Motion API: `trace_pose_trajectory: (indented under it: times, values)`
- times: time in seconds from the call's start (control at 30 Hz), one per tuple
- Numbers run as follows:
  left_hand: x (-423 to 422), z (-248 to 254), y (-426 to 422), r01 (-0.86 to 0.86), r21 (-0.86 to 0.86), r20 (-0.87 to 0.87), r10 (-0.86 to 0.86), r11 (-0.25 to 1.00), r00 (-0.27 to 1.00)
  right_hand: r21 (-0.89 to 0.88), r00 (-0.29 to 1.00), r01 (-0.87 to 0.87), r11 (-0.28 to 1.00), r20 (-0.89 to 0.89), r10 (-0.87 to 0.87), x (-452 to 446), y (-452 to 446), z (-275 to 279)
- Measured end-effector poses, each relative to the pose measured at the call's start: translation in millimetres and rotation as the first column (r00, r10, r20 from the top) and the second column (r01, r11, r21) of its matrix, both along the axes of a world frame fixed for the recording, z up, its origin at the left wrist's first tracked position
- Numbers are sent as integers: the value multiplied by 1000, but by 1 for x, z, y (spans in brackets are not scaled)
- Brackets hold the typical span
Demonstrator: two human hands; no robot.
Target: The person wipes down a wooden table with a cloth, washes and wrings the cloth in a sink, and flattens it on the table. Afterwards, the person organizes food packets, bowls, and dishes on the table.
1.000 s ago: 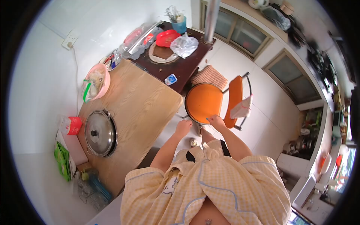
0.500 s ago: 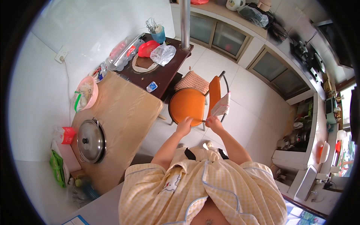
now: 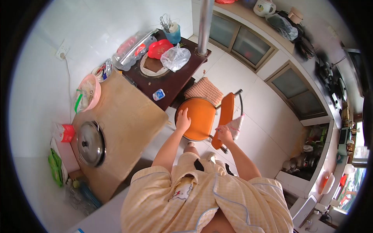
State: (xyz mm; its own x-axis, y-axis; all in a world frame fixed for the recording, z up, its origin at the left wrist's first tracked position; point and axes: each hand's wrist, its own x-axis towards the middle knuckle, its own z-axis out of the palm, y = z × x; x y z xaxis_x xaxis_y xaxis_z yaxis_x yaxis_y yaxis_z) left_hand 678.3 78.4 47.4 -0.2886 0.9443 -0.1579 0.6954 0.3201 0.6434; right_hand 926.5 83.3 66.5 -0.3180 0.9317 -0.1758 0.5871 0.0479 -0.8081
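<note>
An orange chair (image 3: 199, 121) with a dark frame stands in front of me. My left hand (image 3: 183, 121) is over the left part of its round seat, fingers stretched out and holding nothing. At the chair's backrest (image 3: 227, 110), my right hand (image 3: 224, 134) is closed around the edge. A pale cloth with pinkish-red lines (image 3: 236, 125) hangs beside that hand, against the outer side of the backrest. Whether the fingers also pinch the cloth cannot be made out.
Left is a wooden table (image 3: 128, 128) with a lidded pot (image 3: 90, 143) and a pink basin (image 3: 93, 93). Behind it, a dark table (image 3: 171, 91) holds bags and a blue cup (image 3: 173, 35). A woven cushion (image 3: 204, 89) lies beyond the seat. Cabinets (image 3: 248, 42) line the far side.
My left hand has moved from the seat's near edge to its left part and opened. The chair and the cloth sit nearer to me. The right hand has shifted up along the backrest.
</note>
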Motion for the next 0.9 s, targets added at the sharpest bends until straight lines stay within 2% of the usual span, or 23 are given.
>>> trace_pose_trajectory:
  times: [0.03, 0.07, 0.1, 0.2, 0.23, 0.3, 0.37, 0.43, 0.5, 0.6, 0.63, 0.7, 0.77, 0.83, 0.9]
  values:
    - [-17, -5, 20, -59, 15, 16, 59, 998, 998, 16, 997, 42, 999, -71, -41, -7, 8, -8]
    - [-33, -9, 41, -89, 7, 42, 88, 996, 995, 3, 998, 55, 998, -24, -55, -10, 14, -14]
    - [-51, -6, 64, -105, -75, 75, 111, 992, 991, -13, 997, 65, 998, 31, -64, -15, 19, -7]
    - [-95, 6, 128, -215, -71, 68, 220, 974, 973, -27, 991, 100, 995, 89, -97, -36, 36, -11]
    - [-109, 1, 149, -244, -40, 29, 245, 969, 969, -27, 991, 93, 995, 97, -90, -44, 45, -12]
    - [-134, -11, 187, -217, 74, -88, 223, 973, 971, -148, 992, 117, 982, 52, -111, -57, 52, -12]
    - [-151, -13, 215, -196, 121, -178, 216, 973, 960, -166, 990, 137, 977, 47, -131, -67, 57, -27]
    - [-162, -16, 235, -163, 81, -217, 177, 983, 960, -183, 990, 140, 973, 27, -138, -77, 63, -32]
    - [-171, -31, 246, -66, 97, -339, 96, 993, 936, -208, 990, 142, 968, 36, -137, -83, 71, -36]
    - [-167, -43, 236, -55, 204, -160, 89, 977, 983, -95, 987, 11, 995, 159, 4, -95, 84, -41]
    - [-163, -43, 227, -45, 234, -125, 76, 971, 989, -171, 989, 63, 983, 140, -39, -103, 90, -44]
    - [-154, -43, 207, 27, 311, -46, -14, 950, 999, -447, 986, 165, 879, 76, -147, -120, 106, -31]
    - [-149, -33, 191, 58, 289, 1, -61, 956, 998, -454, 984, 173, 874, 50, -169, -141, 118, -19]
    - [-150, -26, 191, 57, 244, -44, -48, 968, 998, -450, 983, 157, 879, -9, -181, -154, 126, -19]
    - [-156, -22, 208, 50, 330, -217, 25, 943, 976, -418, 990, 136, 898, 20, -141, -159, 129, -23]
